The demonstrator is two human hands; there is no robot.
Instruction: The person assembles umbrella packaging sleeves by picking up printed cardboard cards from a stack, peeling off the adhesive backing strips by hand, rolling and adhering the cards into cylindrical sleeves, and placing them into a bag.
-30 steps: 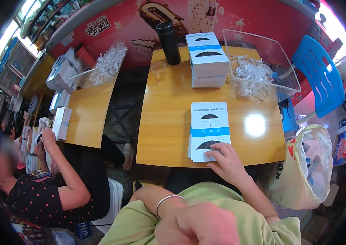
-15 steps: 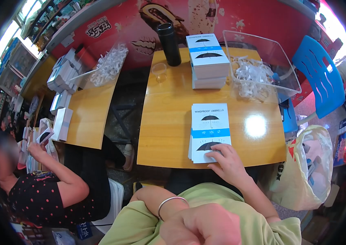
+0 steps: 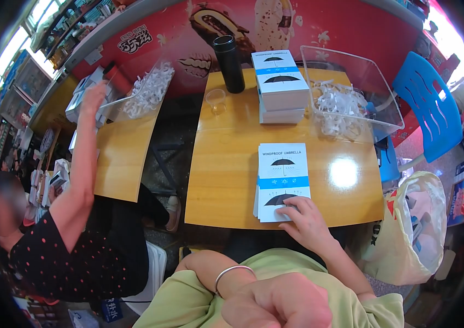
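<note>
A stack of printed umbrella cards (image 3: pixel 283 167), marked "WINDPROOF UMBRELLA", lies near the table's front edge. On its lower right corner rests my right hand (image 3: pixel 307 221), fingers loosely bent and thumb apart, gripping nothing. My left hand (image 3: pixel 278 300) is raised close to the camera at the bottom, a silver bangle on its wrist. Its fingers are curled in, and whatever they may hold is hidden. Further back stands a taller pile of the same cards (image 3: pixel 282 93).
A clear plastic bin (image 3: pixel 387 123) with white paper strips (image 3: pixel 338 104) stands at back right, a black tumbler (image 3: pixel 228 64) and clear cup (image 3: pixel 216 101) at back left. Right are a blue chair (image 3: pixel 429 101) and a pale bag (image 3: pixel 401 235). A co-worker (image 3: pixel 51 240) sits left at another table (image 3: pixel 120 164).
The co-worker's arm has stretched forward to the far end of their table. My right hand stays on the card stack, and my left hand has shifted slightly. The view has tilted a little.
</note>
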